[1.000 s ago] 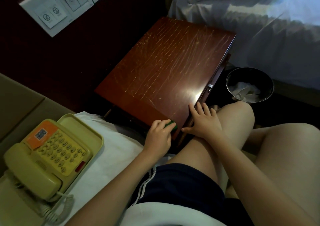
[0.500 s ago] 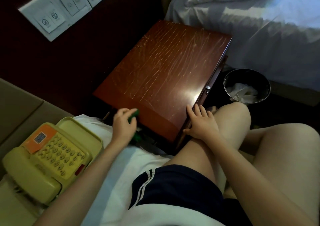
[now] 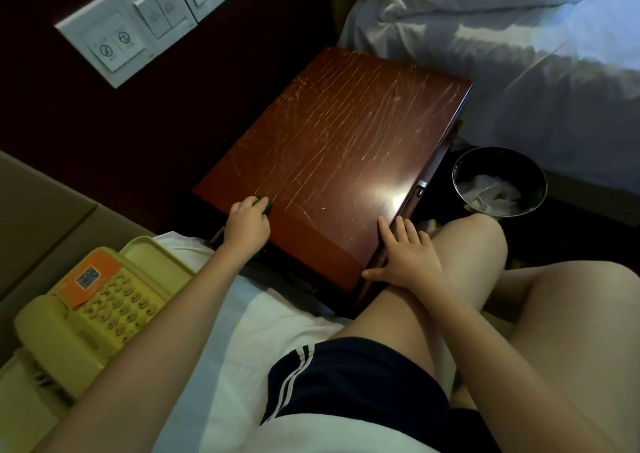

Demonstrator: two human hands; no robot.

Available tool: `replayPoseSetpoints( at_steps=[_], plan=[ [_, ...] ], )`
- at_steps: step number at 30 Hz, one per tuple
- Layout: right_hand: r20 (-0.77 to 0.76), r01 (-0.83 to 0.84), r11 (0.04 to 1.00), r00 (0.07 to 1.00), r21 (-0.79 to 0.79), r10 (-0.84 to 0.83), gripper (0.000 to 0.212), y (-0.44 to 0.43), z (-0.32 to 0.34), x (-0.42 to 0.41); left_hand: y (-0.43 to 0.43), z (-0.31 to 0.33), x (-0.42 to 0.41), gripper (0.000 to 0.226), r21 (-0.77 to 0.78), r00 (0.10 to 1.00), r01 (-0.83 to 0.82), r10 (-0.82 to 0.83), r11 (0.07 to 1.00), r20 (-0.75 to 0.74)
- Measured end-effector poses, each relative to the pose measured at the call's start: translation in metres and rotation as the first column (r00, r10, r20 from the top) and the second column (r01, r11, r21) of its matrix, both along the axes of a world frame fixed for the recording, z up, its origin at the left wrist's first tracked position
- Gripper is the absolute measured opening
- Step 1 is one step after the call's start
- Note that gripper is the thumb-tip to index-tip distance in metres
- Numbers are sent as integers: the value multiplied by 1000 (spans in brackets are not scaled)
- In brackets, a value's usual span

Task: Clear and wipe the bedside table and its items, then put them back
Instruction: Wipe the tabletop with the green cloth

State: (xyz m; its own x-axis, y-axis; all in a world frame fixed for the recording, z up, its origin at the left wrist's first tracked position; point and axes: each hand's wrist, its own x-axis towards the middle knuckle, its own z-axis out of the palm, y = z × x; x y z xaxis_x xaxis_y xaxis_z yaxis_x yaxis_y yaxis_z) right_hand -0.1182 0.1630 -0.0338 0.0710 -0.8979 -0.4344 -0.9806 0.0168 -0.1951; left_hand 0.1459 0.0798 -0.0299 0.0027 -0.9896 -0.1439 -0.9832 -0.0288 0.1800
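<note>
The bedside table (image 3: 332, 154) has a scratched reddish-brown top with nothing standing on it. My left hand (image 3: 246, 224) grips a small green wiping pad (image 3: 266, 205) and holds it on the top near the table's near left corner. Most of the pad is hidden under my fingers. My right hand (image 3: 405, 258) lies flat with straight fingers against the near right edge of the table. A yellow telephone (image 3: 93, 307) with an orange label sits on the white bed at the lower left.
A dark round waste bin (image 3: 499, 179) with crumpled paper stands right of the table. A second bed with white bedding (image 3: 519, 54) lies beyond it. A white switch panel (image 3: 138, 22) is on the dark wall. My bare legs fill the lower right.
My left hand slid the green pad leftward along the table's near edge, then up onto the top near the left corner. My right hand stayed on the right edge.
</note>
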Motion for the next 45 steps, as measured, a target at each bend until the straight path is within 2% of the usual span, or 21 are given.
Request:
replayPoseSetpoints(
  at_steps=[5, 13, 19, 24, 28, 36, 41, 45],
  plan=[
    [0, 10, 1000, 1000, -8, -10, 110, -2, 2, 3, 13, -3, -9, 44, -55, 997, 29, -33, 998, -72],
    [-3, 16, 999, 1000, -29, -16, 110, -1, 1, 4, 42, -9, -48, 47, -81, 982, 176, -181, 981, -50],
    [-21, 9, 998, 1000, -55, -10, 108, 0, 0, 5, 84, -14, -81, 49, -103, 939, 327, -335, 939, -74],
    [-29, -12, 999, 1000, -33, 11, 109, -1, 0, 5, 114, -20, -93, 54, -103, 845, 508, -518, 855, -131],
    [-4, -23, 1000, 1000, 5, 23, 113, -1, 2, 3, 106, -24, -76, 51, -148, 813, 546, -564, 825, -146],
    [10, -19, 1000, 1000, -3, 19, 109, 0, 2, 2, 39, -16, -7, 45, -137, 966, 222, -236, 966, -103],
    [-11, -20, 1000, 1000, -14, 19, 109, 0, 2, 6, -3, -12, 32, 43, -118, 995, 94, -97, 989, -25],
    [-14, -30, 999, 999, 11, 30, 113, 0, 2, 7, -27, -10, 46, 44, -114, 999, -32, 28, 993, -38]
  ],
)
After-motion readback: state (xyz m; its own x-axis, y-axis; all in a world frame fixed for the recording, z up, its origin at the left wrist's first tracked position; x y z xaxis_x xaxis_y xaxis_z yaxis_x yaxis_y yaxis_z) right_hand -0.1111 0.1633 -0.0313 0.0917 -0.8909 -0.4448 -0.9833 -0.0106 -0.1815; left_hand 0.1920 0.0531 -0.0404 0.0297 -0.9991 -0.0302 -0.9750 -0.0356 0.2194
